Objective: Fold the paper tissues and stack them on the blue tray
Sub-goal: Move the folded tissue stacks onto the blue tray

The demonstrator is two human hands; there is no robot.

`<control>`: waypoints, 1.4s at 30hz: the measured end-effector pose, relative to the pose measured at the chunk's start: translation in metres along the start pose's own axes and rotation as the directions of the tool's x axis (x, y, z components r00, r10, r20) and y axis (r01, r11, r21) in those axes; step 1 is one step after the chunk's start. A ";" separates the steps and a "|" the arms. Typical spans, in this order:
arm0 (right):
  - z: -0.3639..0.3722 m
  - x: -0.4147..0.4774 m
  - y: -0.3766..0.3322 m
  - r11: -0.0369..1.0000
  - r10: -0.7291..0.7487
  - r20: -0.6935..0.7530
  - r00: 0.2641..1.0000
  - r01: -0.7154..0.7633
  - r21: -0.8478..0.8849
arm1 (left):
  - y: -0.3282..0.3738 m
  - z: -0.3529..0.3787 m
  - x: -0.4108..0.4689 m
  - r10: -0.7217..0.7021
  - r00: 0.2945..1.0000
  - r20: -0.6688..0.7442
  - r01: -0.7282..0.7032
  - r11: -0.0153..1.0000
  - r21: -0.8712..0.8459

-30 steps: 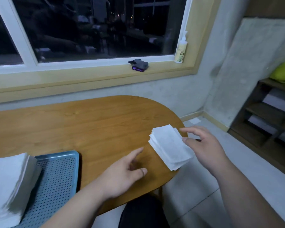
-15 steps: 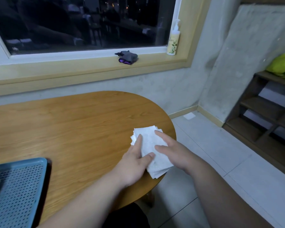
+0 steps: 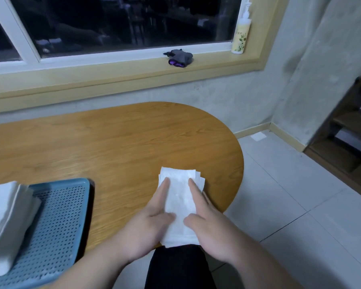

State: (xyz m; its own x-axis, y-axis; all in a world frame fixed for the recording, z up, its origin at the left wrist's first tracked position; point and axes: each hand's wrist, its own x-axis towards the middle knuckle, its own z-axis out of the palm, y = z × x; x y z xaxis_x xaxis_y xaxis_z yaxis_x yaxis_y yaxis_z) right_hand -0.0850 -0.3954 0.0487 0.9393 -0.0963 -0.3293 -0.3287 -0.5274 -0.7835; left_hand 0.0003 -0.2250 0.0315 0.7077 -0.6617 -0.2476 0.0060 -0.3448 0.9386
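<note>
Over the wooden table (image 3: 113, 142), our left hand (image 3: 152, 224) and right hand (image 3: 206, 228) press straight-fingered on the tissue pile (image 3: 180, 197); we should peel off just the top sheet.

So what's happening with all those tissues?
A person is folding paper tissues at a wooden table. The left hand and the right hand lie flat, fingers straight, on either side of a small pile of tissues at the table's near edge. Off to the left, a blue tray already holds a stack of folded tissues. The small pile is not on the tray yet.
</note>
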 end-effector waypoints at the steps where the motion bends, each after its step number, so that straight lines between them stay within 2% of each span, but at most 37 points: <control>1: 0.006 -0.004 -0.002 1.000 -0.004 0.018 1.000 0.004 0.017 | -0.003 -0.004 -0.010 -0.017 1.000 -0.010 0.016 1.000 -0.002; 5: 0.028 -0.016 -0.007 0.991 -0.064 -0.012 0.998 0.065 0.121 | -0.009 -0.016 -0.047 -0.079 0.995 -0.056 0.080 0.997 0.004; 11: 0.051 -0.034 -0.006 0.998 -0.043 -0.106 0.993 0.047 0.031 | -0.022 -0.023 -0.077 -0.070 0.984 -0.165 0.092 0.987 0.129; 17: 0.067 -0.048 -0.006 0.997 -0.006 -0.188 0.982 0.020 0.075 | -0.026 -0.019 -0.090 -0.011 0.990 -0.141 0.055 0.949 0.312; 21: 0.082 -0.057 -0.004 0.987 0.043 -0.169 0.985 -0.016 0.160 | -0.028 -0.010 -0.097 -0.013 0.996 -0.089 0.046 0.925 0.378; 25: 0.081 -0.057 -0.008 0.982 0.054 -0.167 0.984 -0.023 0.185 | -0.038 -0.010 -0.098 -0.010 0.994 -0.106 0.031 0.981 0.193; 29: 0.078 -0.059 -0.014 0.956 0.083 -0.128 0.988 -0.043 0.290 | -0.043 -0.016 -0.105 -0.018 0.993 -0.119 0.023 0.999 0.040; 33: 0.085 -0.062 -0.029 0.907 0.053 -0.086 0.995 -0.012 0.420 | -0.046 -0.032 -0.126 -0.026 0.986 -0.165 0.012 0.996 -0.084; 38: 0.112 -0.046 -0.074 0.844 -0.027 -0.015 1.000 0.031 0.535 | -0.036 -0.082 -0.160 -0.032 0.958 -0.285 0.006 0.996 -0.091; 42: 0.138 -0.014 -0.118 0.836 -0.101 0.003 0.995 0.083 0.542 | -0.025 -0.130 -0.179 -0.044 0.914 -0.403 0.012 0.997 -0.080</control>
State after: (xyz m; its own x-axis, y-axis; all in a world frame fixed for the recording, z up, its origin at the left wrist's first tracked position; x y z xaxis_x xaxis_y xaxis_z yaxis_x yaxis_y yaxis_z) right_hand -0.0726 -0.2153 0.0730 0.9673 -0.0398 -0.2504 -0.2502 0.0091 -0.9682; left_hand -0.0352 -0.0116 0.0835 0.9314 -0.3214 -0.1708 0.0716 -0.2984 0.9518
